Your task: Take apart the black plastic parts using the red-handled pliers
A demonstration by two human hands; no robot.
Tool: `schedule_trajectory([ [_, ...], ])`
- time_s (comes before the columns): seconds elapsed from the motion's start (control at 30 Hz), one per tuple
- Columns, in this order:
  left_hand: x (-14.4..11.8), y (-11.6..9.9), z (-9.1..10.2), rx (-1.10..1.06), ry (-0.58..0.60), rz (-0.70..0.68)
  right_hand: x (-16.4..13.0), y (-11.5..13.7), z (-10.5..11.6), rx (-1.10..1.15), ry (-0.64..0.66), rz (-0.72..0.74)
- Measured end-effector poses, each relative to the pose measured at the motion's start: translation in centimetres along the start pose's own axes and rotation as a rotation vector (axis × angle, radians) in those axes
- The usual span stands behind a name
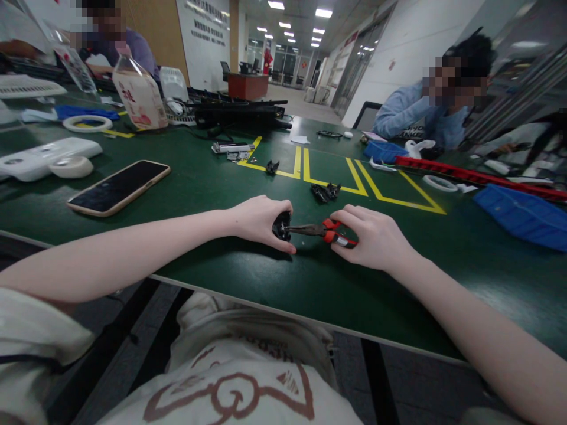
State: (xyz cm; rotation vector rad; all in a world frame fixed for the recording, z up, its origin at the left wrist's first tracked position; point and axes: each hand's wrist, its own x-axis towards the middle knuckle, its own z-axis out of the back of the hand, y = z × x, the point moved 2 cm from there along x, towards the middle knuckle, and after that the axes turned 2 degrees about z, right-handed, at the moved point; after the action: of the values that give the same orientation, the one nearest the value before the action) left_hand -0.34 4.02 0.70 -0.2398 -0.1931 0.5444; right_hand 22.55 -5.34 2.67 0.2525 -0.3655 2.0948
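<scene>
My left hand (259, 219) rests on the green table (274, 283) and pinches a small black part (280, 226) between thumb and fingers. My right hand (375, 238) grips the red handles of a pair of needle-nose pliers (319, 231). The pliers lie nearly level, and their dark tips reach into the black part. Both hands sit close to the table's near edge, a short way apart.
A phone (119, 187) lies face up at the left. Small black parts (325, 190) sit by the yellow tape lines (354, 183). Blue bins (522, 215), a red strip (478, 176), tape rolls and white devices lie around. Two other people sit at the far side.
</scene>
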Motion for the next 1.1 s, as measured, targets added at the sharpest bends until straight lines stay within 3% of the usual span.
schedule_trajectory([
  [0.33, -0.02, 0.05, -0.05, 0.0, -0.015, -0.01, 0.35, -0.13, -0.75, 0.294, 0.233, -0.136],
  [1.1, -0.06, -0.25, 0.48, -0.021, 0.054, 0.042, 0.17, -0.46, -0.63, 0.272, 0.132, -0.167],
])
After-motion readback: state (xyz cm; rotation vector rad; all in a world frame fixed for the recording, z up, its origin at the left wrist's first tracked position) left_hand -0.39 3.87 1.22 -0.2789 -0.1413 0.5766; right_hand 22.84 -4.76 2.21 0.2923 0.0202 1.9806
